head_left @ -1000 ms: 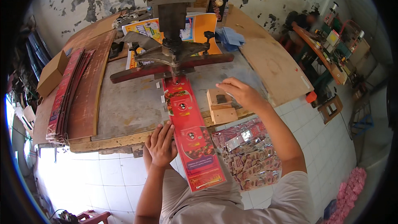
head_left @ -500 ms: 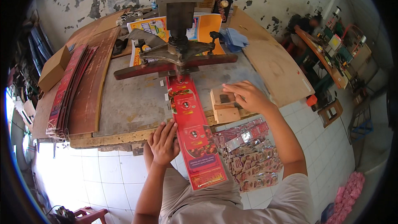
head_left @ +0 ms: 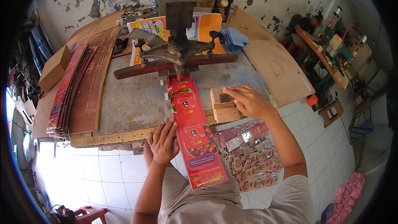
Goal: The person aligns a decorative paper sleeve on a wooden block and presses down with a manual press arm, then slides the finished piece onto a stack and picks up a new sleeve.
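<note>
A long red printed strip (head_left: 195,128) with food pictures runs from under the press head (head_left: 179,58) over the table's front edge toward my lap. My left hand (head_left: 165,141) lies with its fingers stretched out along the strip's left edge, near the table edge. On the right, my right hand (head_left: 248,101) rests its outstretched fingers on a wooden box (head_left: 226,114) with a dark patch on its top. Neither hand is wrapped round anything. The press's tip meets the strip's far end, and what lies beneath that tip is hidden.
More red strips (head_left: 66,95) lie stacked at the left beside a cardboard box (head_left: 55,67). Bundles of printed packets (head_left: 253,157) lie below the table's right front. Blue sheets (head_left: 235,38) sit behind the press. A person (head_left: 306,25) sits at a bench far right.
My right hand's fingers have come slightly down and closer together on the wooden box. The left hand, the strip and the press look unmoved.
</note>
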A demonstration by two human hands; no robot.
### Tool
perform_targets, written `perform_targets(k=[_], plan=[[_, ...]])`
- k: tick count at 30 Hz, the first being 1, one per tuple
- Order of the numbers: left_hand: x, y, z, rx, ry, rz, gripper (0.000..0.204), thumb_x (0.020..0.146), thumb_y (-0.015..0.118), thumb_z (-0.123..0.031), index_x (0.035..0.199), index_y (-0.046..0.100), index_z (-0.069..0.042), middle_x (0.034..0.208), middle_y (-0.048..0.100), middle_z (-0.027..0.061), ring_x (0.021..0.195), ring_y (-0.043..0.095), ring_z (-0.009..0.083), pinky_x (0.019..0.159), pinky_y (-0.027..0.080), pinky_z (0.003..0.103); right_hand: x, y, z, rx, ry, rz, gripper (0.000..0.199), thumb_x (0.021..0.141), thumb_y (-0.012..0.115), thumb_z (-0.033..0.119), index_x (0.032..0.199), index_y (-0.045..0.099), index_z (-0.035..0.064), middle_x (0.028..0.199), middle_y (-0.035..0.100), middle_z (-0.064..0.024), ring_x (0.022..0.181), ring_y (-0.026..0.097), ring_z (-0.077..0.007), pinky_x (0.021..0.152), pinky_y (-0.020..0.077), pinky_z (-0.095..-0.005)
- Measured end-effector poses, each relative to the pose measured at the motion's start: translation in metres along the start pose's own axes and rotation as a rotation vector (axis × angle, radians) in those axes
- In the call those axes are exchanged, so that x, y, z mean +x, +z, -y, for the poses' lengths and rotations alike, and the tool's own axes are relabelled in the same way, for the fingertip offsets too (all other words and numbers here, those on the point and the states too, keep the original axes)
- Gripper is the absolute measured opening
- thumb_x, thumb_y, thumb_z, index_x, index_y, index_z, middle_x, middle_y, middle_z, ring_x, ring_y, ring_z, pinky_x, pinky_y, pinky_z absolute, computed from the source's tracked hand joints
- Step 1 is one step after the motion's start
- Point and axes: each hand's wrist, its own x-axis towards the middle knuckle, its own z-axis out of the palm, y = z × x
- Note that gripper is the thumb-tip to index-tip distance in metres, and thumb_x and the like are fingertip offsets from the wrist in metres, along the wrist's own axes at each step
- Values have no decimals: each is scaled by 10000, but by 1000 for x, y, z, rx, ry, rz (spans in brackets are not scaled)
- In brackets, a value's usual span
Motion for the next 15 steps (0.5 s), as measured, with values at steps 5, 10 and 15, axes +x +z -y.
perform_targets(k=[5,10,15], plan=[[-1,1,1,39,15,-6,539,944,654,-222,1469,714,-117,1538,700,51,1443,595,299,1194,382,459,6,-1,4,59,-22,-72,637,1036,623,50,1661,507,104,1386,751,-151,1286,693,-347,1140,526,-501],[0,0,0,33,9,5,532,954,658,-234,1470,715,-117,1531,704,49,1432,600,295,1197,382,461,11,2,6,227,45,-39,692,1045,617,53,1709,438,135,1357,766,-110,1198,717,-351,1041,584,-484],[-1,1,1,34,6,-3,526,957,657,-233,1466,719,-119,1524,708,47,1428,605,291,1197,381,460,15,-3,9,200,41,-18,676,1048,614,62,1701,451,132,1286,789,-102,1144,724,-352,992,598,-478]])
